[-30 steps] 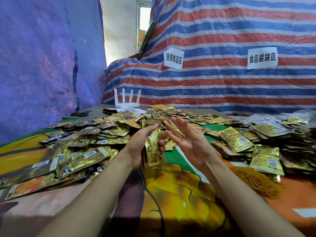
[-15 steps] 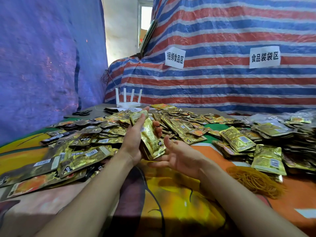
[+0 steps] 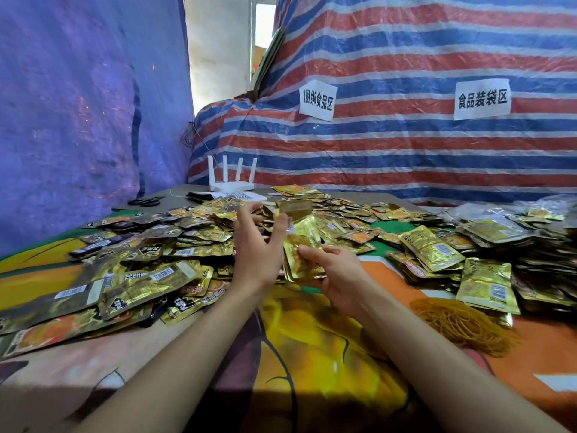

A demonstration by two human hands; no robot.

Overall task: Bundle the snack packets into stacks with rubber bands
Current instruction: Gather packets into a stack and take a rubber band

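Head view. My right hand [image 3: 338, 276] holds the stack [image 3: 301, 245] of gold packets upright above the middle of the table [image 3: 312, 364]. My fingers are curled under its lower end and my thumb presses across its front. My left hand [image 3: 256, 248] stands just left of the stack, palm turned toward it, fingers spread apart and nearly straight. Its thumb touches the stack's left edge near the top, and the other fingers grip nothing. The top of the stack is blurred, so I cannot count what is in it, nor tell whether a band is round it.

Loose packets [image 3: 150, 264], gold and dark mixed, lie in a heap along the table's left edge, and the heap runs on across the far side behind my hands. The right pile [image 3: 437, 251] of gold packets lies along the right edge, some of them in short stacks. The bands [image 3: 462, 323] lie in a tangled tan heap near the right edge, on the near side of the right pile and well apart from both hands.

Scissors [image 3: 146, 200] lie at the far left corner. A white router [image 3: 231, 182] stands at the far edge just beside them, its four aerials upright. Behind the table hangs a striped tarp [image 3: 406, 151] bearing two white signs [image 3: 318, 100], and a blue tarp [image 3: 78, 120] hangs along the left.
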